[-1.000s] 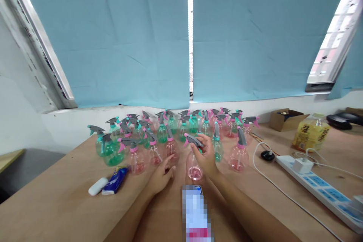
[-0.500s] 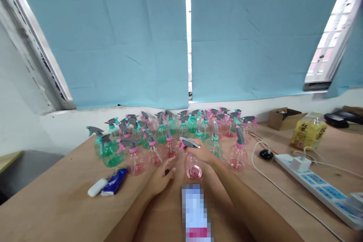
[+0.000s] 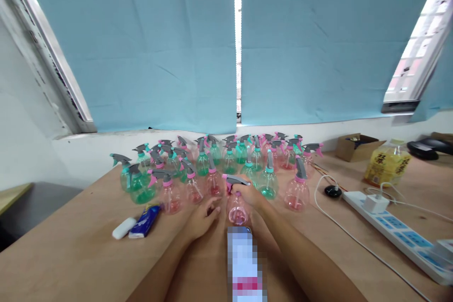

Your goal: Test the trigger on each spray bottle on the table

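Observation:
My right hand (image 3: pixel 247 192) is wrapped round the neck and trigger of a pink spray bottle (image 3: pixel 238 211) with a grey and pink head. The bottle is tilted, its round base facing me and its nozzle pointing left. My left hand (image 3: pixel 201 221) rests on the table just left of it, fingers loosely bent and apart, with nothing in them. Close beyond that hand stand a pink spray bottle (image 3: pixel 213 182) and another pink spray bottle (image 3: pixel 194 190). A phone (image 3: pixel 246 259), blurred out in blocks, lies below the held bottle, between my forearms.
Several more green and pink spray bottles crowd the back of the table (image 3: pixel 85 240). A white case (image 3: pixel 123 228) and a blue packet (image 3: pixel 145 221) lie left. On the right are a power strip (image 3: pixel 396 231) with cables, a yellow-labelled jug (image 3: pixel 387 163) and a cardboard box (image 3: pixel 358 147).
The held spray bottle has shifted slightly left, with its base now nearer the phone's top edge. My left hand stays nearly in place. The whole view has moved a little.

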The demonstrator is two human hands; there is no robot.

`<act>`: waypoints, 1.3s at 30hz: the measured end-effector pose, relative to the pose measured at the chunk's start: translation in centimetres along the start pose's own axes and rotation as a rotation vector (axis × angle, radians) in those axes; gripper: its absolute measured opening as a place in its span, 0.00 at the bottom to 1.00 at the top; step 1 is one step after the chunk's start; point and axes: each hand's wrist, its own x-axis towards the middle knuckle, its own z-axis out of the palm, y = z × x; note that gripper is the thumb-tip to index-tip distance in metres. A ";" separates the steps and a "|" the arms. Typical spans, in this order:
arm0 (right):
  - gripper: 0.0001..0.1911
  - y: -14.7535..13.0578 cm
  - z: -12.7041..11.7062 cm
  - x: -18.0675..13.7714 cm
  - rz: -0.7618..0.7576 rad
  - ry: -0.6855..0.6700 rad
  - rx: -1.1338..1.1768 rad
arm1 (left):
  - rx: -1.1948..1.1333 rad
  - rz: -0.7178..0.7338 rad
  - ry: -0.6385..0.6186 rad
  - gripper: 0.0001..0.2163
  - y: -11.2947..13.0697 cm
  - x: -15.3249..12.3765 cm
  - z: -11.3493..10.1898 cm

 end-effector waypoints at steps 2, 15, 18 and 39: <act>0.13 -0.2 0.1 0.0 -0.014 -0.013 0.008 | 0.012 0.009 0.004 0.19 0.1 0.0 0.0; 0.10 0.7 0.0 0.3 -0.040 -0.026 0.081 | 0.038 0.017 0.001 0.19 -0.1 0.0 0.1; 0.16 0.2 0.1 0.2 -0.039 -0.049 0.065 | 0.057 0.023 0.000 0.19 -0.1 0.1 0.0; 0.09 0.7 0.1 0.4 -0.047 -0.014 0.045 | 0.055 0.015 0.002 0.18 0.1 -0.1 0.0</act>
